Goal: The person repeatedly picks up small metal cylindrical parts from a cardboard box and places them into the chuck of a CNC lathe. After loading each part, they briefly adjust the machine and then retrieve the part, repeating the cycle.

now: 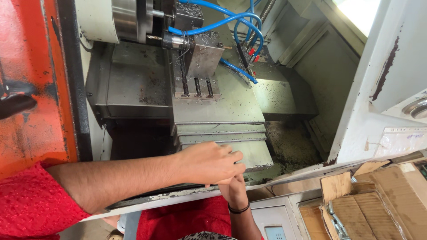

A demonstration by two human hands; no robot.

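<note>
My left hand (209, 162) reaches in from the left across the front edge of the open machine (213, 106). Its fingers are curled down, just in front of the stepped metal covers (220, 133). My right hand (231, 186) comes up from below with a black band on the wrist. It lies under the left hand and is mostly hidden by it. Whether either hand holds anything is hidden. Both arms have red sleeves.
Inside the machine, a round chuck (129, 18) sits top left, facing a tool block (202, 58) with blue hoses (231, 20). Metal chips lie in the tray (289, 142). An orange door (31, 80) stands left, torn cardboard boxes (369, 204) right, and a small screen (274, 232) below.
</note>
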